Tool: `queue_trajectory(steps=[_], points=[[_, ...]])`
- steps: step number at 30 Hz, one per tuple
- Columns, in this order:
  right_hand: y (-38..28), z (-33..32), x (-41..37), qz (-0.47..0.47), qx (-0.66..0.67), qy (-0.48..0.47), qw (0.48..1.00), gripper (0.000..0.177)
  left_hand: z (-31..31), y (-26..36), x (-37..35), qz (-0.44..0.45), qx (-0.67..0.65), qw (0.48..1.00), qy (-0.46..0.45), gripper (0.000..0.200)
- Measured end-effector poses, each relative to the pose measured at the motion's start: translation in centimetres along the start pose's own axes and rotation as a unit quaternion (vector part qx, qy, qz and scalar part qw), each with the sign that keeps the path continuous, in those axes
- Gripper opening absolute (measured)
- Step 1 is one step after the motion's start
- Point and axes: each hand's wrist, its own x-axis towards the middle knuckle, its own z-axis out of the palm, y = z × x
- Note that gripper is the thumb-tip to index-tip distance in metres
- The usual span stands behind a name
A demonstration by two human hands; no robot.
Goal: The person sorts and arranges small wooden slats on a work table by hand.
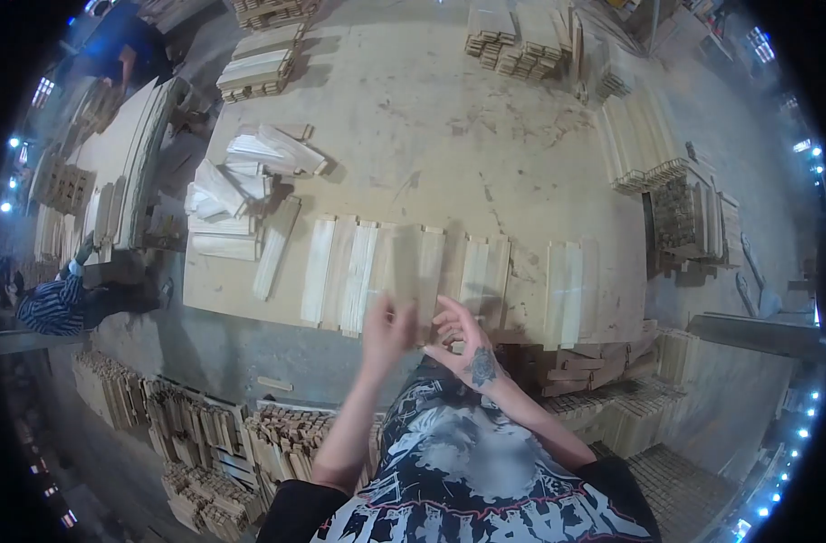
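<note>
The left hand (387, 328) is raised at the near edge of the desk (449, 145); it is blurred, so whether anything is gripped cannot be told. The right hand (463, 342) is held just beside it, fingers spread and empty. A row of pale wooden slats (358, 271) is laid flat on the desk just beyond both hands.

We hold both bare forearms up before our chest: left hand (387, 328) blurred, tattooed right hand (464, 342) spread wide, just beside it.
</note>
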Motion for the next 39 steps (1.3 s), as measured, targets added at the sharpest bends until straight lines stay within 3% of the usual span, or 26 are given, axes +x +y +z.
queue_trajectory(steps=[2,3,5,7,10,11,14,17,21,31,34,36,38,39], points=[[0.1,-0.1,-0.2,-0.003,-0.008,-0.012,1.000,0.078,-5.0,-2.1,2.6,0.077,0.019,0.995,0.069,0.026],[0.8,-0.4,-0.4,0.014,-0.005,-0.004,1.000,0.072,-7.6,-2.7,3.5,0.026,0.046,0.993,0.107,0.025],[2.4,-1.5,-0.8,0.042,0.005,0.006,0.999,0.069,-12.2,-4.8,5.7,0.092,0.105,0.973,0.185,0.021],[3.3,-2.7,-1.4,0.085,0.017,0.024,0.996,0.062,-15.8,-6.3,7.4,0.061,0.156,0.965,0.205,0.028],[5.5,-4.3,-2.5,0.058,-0.080,0.117,0.988,0.060,-17.6,-7.8,9.4,0.183,0.307,0.909,0.215,0.033],[5.5,-4.7,-2.7,0.067,-0.091,0.143,0.983,0.059,-17.2,-7.7,9.6,0.086,0.290,0.932,0.200,0.034],[6.1,-5.6,-2.9,0.046,-0.147,0.177,0.972,0.060,-16.0,-7.6,9.4,0.150,0.376,0.879,0.253,0.035],[7.0,-5.8,-3.6,0.042,-0.132,0.157,0.978,0.064,-14.8,-7.7,9.2,0.160,0.427,0.855,0.245,0.034],[6.9,-5.7,-4.4,0.068,-0.119,0.127,0.982,0.066,-14.0,-8.1,9.2,0.153,0.407,0.862,0.260,0.034],[7.2,-8.1,-6.1,0.092,-0.174,0.160,0.967,0.066,-9.8,-6.8,6.3,0.112,0.333,0.910,0.219,0.036],[7.6,-9.2,-6.5,0.107,-0.140,0.145,0.974,0.066,-8.0,-4.4,2.7,0.188,0.405,0.842,0.304,0.031],[7.5,-9.4,-6.6,0.110,-0.136,0.142,0.974,0.067,-6.1,-5.2,-1.4,0.157,0.366,0.853,0.339,0.026],[7.4,-9.5,-6.6,0.108,-0.132,0.138,0.976,0.067,-3.0,-7.6,-5.7,0.014,0.228,0.941,0.249,0.025],[7.4,-9.5,-6.6,0.106,-0.130,0.137,0.976,0.067,-0.8,-10.3,-7.1,-0.020,0.141,0.961,0.235,0.024]])
